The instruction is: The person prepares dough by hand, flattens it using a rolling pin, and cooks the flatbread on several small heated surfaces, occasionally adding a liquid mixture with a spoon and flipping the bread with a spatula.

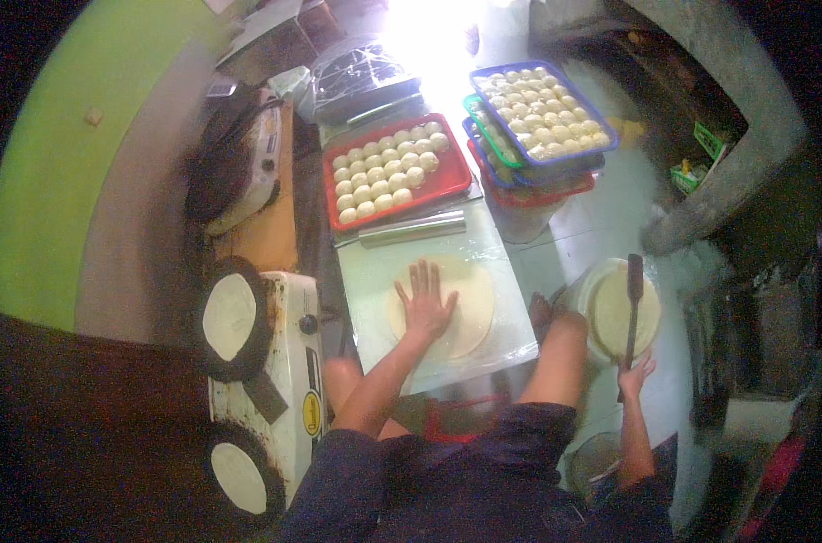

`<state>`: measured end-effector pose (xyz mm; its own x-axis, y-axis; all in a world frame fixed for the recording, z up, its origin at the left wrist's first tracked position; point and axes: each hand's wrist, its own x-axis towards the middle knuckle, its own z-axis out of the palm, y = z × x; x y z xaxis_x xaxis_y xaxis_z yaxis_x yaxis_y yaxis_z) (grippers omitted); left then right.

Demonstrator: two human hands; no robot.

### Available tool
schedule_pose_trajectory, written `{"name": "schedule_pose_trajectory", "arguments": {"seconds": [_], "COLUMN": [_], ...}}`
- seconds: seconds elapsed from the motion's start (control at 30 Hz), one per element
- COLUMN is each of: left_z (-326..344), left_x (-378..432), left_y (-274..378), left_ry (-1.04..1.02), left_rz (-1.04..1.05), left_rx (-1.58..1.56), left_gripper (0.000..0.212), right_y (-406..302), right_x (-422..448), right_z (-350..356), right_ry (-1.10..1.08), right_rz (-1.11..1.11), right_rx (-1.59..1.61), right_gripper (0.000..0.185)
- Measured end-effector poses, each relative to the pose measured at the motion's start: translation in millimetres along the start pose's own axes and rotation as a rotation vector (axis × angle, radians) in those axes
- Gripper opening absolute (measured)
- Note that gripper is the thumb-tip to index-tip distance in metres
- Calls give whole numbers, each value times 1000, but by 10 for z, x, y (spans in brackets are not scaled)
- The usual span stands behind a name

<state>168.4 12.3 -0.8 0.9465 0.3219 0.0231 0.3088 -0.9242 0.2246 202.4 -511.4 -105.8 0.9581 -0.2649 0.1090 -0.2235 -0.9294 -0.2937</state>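
My left hand (427, 307) lies flat, fingers spread, on a thin round sheet of dough (472, 309). The dough rests on a work board (367, 275) covered with clear plastic. Off to the right, my right hand (634, 379) holds the handle of a long dark spatula (634, 298), its blade pointing away from me. Under the spatula is a round pale stack of flatbreads (604, 305) in a white container, its layers too blurred to tell apart. A metal rolling pin (414, 229) lies across the board beyond the dough.
A red tray (452, 180) of dough balls sits past the rolling pin. Stacked trays of dough balls (547, 112) stand at the far right. On my left, a white gas stove (292, 360) carries two dark pans with flatbreads (229, 317). Another stove (265, 146) stands farther back.
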Motion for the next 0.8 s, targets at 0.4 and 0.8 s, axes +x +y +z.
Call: {"name": "schedule_pose_trajectory", "arguments": {"seconds": [0.4, 0.8], "left_z": [-1116, -959], "left_x": [-2226, -4361], "left_y": [-1202, -1187], "left_ry": [151, 463], "left_rz": [-329, -754], "left_rx": [21, -696], "left_gripper": [56, 33], "right_y": [-3714, -5664], "right_x": [-1501, -3908], "right_z": [-1194, -2247], "right_ry": [-385, -866], "right_rz": [-1171, -2104], "right_rx": [597, -202], "right_gripper": [32, 35]}}
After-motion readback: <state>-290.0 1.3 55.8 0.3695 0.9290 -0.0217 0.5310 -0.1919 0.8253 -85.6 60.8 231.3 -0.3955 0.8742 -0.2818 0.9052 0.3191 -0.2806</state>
